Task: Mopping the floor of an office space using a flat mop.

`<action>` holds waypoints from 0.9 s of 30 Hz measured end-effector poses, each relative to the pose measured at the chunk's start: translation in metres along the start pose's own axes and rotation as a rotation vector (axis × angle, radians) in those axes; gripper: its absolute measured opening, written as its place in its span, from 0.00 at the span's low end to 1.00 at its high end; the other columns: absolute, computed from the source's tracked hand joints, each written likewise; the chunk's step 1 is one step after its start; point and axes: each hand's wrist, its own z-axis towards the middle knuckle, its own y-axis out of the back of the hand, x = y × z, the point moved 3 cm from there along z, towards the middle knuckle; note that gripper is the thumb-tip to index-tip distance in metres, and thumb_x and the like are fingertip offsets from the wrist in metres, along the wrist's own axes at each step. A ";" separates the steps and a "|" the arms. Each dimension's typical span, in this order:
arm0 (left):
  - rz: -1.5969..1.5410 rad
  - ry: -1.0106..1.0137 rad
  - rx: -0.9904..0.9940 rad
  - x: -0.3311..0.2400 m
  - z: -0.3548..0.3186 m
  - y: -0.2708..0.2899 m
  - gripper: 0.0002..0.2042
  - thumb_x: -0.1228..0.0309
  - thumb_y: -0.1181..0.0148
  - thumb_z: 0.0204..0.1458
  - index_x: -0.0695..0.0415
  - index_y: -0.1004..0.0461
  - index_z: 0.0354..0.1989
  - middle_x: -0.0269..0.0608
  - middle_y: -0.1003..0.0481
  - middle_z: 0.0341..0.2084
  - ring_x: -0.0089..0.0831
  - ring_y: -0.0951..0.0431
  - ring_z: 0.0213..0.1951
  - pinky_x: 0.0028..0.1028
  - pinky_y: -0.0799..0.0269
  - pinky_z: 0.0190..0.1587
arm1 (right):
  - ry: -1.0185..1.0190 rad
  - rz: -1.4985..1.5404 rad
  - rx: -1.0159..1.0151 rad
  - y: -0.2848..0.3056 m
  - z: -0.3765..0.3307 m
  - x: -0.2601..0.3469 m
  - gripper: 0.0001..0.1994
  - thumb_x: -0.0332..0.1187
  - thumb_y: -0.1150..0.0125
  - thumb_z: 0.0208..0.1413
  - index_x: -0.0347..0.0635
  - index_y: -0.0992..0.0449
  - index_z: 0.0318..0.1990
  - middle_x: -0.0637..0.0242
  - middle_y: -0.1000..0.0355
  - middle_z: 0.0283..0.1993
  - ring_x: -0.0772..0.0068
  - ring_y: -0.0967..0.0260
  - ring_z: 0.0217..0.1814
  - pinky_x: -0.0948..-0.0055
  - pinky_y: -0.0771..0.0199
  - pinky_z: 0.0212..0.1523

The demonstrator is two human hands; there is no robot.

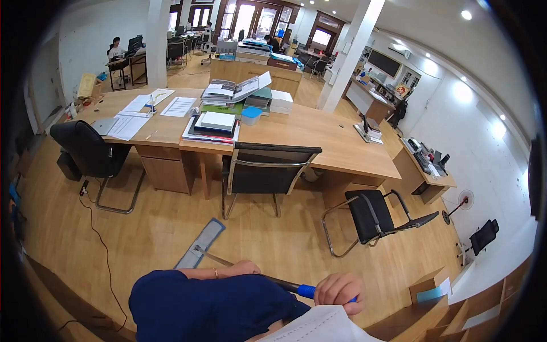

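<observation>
A flat mop with a grey, blue-edged head lies on the wooden floor, its pole slanting back toward me. My left hand, with a thin bracelet at the wrist, is closed around the middle of the pole. Higher up, my right hand wraps the blue grip at the pole's end. A dark blue sleeve and a white printed sheet or cloth fill the bottom of the view and hide part of my arms.
Ahead, a long wooden desk carries books, papers and a blue box. Black chairs stand along its near side. A black cable runs over the floor at left. Wooden shelving is at lower right. People sit at far desks.
</observation>
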 end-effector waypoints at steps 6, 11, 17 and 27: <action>-0.028 -0.185 0.059 -0.016 0.038 -0.034 0.14 0.62 0.42 0.41 0.60 0.35 0.17 0.50 0.36 0.13 0.45 0.35 0.18 0.41 0.43 0.22 | -0.026 -0.235 -0.266 -0.021 -0.023 0.046 0.13 0.28 0.46 0.48 0.32 0.33 0.15 0.56 0.36 0.13 0.62 0.36 0.12 0.65 0.28 0.22; -0.049 -0.306 0.273 -0.087 0.069 -0.044 0.13 0.63 0.42 0.44 0.60 0.30 0.17 0.51 0.33 0.13 0.46 0.32 0.18 0.41 0.41 0.23 | -0.113 -0.511 -0.183 -0.060 0.006 0.092 0.15 0.33 0.47 0.57 0.34 0.32 0.21 0.51 0.32 0.19 0.62 0.33 0.17 0.60 0.27 0.23; -0.108 -0.519 0.337 -0.119 0.104 -0.054 0.15 0.60 0.35 0.41 0.58 0.30 0.15 0.50 0.31 0.13 0.44 0.31 0.18 0.40 0.40 0.22 | -0.092 -0.643 0.082 -0.070 0.029 0.090 0.11 0.27 0.47 0.51 0.31 0.34 0.21 0.48 0.34 0.20 0.53 0.33 0.18 0.59 0.29 0.20; -0.091 -0.464 0.184 -0.149 0.061 0.086 0.36 0.56 0.32 0.42 0.57 0.38 0.60 0.53 0.32 0.52 0.45 0.33 0.55 0.34 0.38 0.56 | -0.113 -0.710 -0.200 -0.013 0.005 0.019 0.10 0.29 0.32 0.45 0.35 0.29 0.25 0.61 0.31 0.18 0.64 0.33 0.18 0.66 0.29 0.23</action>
